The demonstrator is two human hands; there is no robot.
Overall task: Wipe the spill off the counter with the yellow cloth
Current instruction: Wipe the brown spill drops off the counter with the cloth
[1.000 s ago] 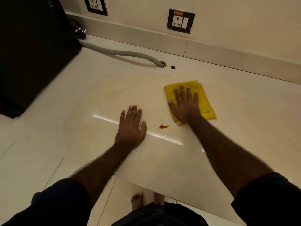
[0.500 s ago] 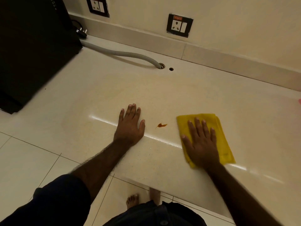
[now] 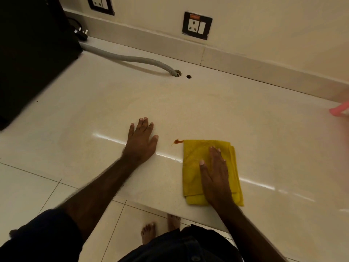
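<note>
a big black appliance [image 3: 32, 53] stands at the far left of what i see, its body dark and without detail. a grey corrugated hose [image 3: 132, 60] runs from behind it and dips into a round hole [image 3: 177, 73]; a smaller hole [image 3: 188, 76] sits just beside that one. a black plug [image 3: 81, 34] lies near the appliance's back corner. on the wall above, a black-framed socket [image 3: 197, 25] with a white switch, and another socket [image 3: 100, 4] further left, cut by the top edge. something pink [image 3: 340, 111] blurs at the right edge. below me are pale floor tiles [image 3: 37, 186] and my bare feet [image 3: 149, 232].
</note>
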